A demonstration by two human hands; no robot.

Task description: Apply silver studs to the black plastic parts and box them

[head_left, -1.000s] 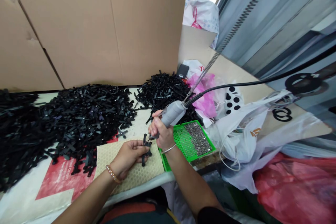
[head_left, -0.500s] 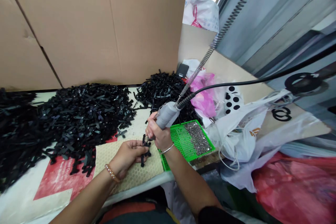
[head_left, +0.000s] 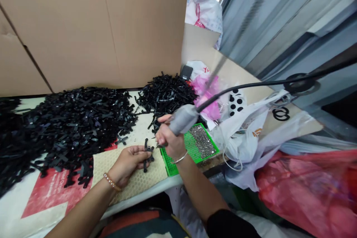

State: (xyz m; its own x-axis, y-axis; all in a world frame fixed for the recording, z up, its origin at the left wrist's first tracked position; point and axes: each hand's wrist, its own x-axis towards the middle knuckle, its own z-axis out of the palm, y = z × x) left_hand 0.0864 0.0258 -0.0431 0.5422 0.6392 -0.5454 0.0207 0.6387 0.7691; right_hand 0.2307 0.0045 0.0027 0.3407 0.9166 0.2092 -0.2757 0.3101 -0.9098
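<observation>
**Cross-shaped part pinched over the mat, driver tip just beside it**

The black cross-shaped part [head_left: 146,153] sits above the near edge of the table, over the beige honeycomb mat [head_left: 139,179]. Its long axis runs away from the person, almost straight up the picture, with a short crossbar near the far end. The left hand [head_left: 127,161] lies palm-in on the mat. Its fingertips [head_left: 142,152] are pressed together on the part from the left side, so most of the piece sticks out to the right of the grip.

The right hand [head_left: 168,141] is wrapped tight around the grey power driver [head_left: 183,118]. The tool slants from upper right down to lower left. Its tip points toward the part and stands just beside the upper right of it. Motion blur hides whether they touch. A black cable [head_left: 251,87] leads off the back of the driver to the right.

Right under the right wrist lies a green grid tray [head_left: 170,166] holding a heap of small silver screws [head_left: 203,140]. To the left and behind the mat, a large heap of black parts [head_left: 69,126] spreads across the table. A smaller heap [head_left: 164,95] lies behind the driver. A cardboard wall [head_left: 97,26] closes the back. A pink bag [head_left: 208,98], white plastic bags [head_left: 251,137] and a red bag [head_left: 306,189] crowd the right side.
</observation>
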